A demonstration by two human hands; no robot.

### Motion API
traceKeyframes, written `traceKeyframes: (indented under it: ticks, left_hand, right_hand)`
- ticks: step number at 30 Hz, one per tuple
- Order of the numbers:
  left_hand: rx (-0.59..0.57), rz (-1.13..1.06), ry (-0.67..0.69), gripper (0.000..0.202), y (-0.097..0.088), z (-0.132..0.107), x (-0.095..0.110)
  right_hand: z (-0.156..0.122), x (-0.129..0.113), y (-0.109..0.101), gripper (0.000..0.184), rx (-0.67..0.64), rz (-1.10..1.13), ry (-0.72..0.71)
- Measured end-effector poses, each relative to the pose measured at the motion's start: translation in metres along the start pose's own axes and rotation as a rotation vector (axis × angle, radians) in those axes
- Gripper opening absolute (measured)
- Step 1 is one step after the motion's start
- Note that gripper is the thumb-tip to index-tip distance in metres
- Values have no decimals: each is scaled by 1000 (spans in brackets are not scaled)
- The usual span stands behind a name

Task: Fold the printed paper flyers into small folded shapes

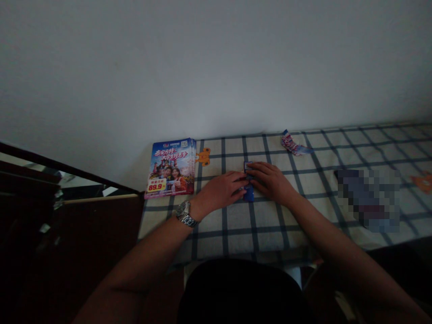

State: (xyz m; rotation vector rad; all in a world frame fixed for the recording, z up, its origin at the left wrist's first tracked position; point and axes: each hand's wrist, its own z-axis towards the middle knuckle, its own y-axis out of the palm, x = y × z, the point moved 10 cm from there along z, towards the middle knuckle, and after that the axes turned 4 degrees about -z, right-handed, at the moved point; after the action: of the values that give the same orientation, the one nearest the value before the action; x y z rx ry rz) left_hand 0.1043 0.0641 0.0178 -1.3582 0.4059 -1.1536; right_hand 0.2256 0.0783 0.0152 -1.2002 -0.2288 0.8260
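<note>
A narrow folded flyer (249, 194), dark blue with some print, lies on the checked cloth between my hands. My left hand (227, 188) comes in from the left, its fingers spread and their tips resting on the flyer's left side and middle. From the other side my right hand (268, 179) lays its outstretched fingers over the upper part. Both hands are open, pressing on the paper; the thumbs are mostly hidden. Left of them sits a stack of printed flyers (170, 168), the top one showing a castle, people and a price of 89.9.
Near the wall lies a crumpled or folded strip of printed paper (293, 145). A blurred-out dark object (369, 200) rests at the right on the checked tablecloth (209, 234). A white wall (216, 67) rises behind the table. A dark rail (70, 168) stands at the left.
</note>
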Motion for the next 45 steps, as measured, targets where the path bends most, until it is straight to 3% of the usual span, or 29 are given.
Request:
traceKeyframes:
  ticks: [17, 25, 32, 38, 45]
  left_hand:
    - [-12, -1, 77, 39, -4, 0, -3]
    - [8, -14, 40, 31, -5, 0, -3]
    - [-52, 54, 41, 36, -3, -1, -1]
    - [-51, 64, 53, 36, -4, -1, 1]
    - [-28, 64, 54, 36, -2, -2, -3]
  right_hand:
    - [-1, 2, 2, 37, 7, -8, 3]
    - [-1, 0, 2, 35, 7, -39, 6]
    - [-2, 2, 4, 36, 1, -24, 12]
    - [-3, -2, 0, 50, -8, 7, 10]
    - [-3, -3, 0, 50, -13, -18, 14]
